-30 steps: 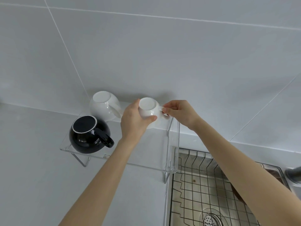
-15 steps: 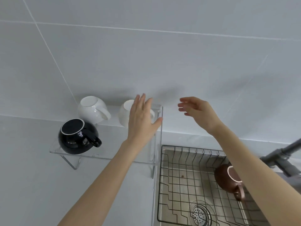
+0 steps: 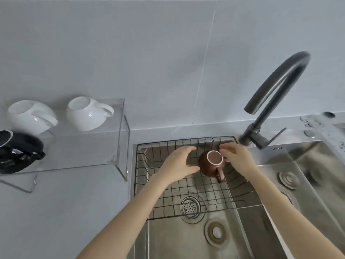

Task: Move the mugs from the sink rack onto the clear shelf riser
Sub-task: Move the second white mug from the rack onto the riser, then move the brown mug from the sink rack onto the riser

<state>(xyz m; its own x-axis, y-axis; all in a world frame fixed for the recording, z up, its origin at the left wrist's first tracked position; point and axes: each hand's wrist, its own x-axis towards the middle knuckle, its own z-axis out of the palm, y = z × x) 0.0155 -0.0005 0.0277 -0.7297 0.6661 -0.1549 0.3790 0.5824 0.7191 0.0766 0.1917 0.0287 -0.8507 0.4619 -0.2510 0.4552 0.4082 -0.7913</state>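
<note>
Both hands are spread, fingers apart, closing in on the brown mug [image 3: 210, 164] but not yet clamped on it: the left hand [image 3: 180, 162] cups toward its left flank, thumb low and fingers arched above, while the right hand [image 3: 236, 157] reaches its fingertips to the far right of the rim; whether either hand already touches the glaze cannot be told. The mug stands upside down near the back edge of the sink rack [image 3: 164, 202], base ring up, handle pointing toward the rack's front. A good pick here probably means letting the left palm take the round belly while the right steadies the opposite side, then lifting straight up so the handle clears the wires. The clear shelf riser [image 3: 119, 143] sits on the counter just left of the sink, already carrying two white mugs [image 3: 87, 115] along its back edge and a black mug [image 3: 17, 152] at its front left; the bare front-right corner looks like the natural landing spot.
</note>
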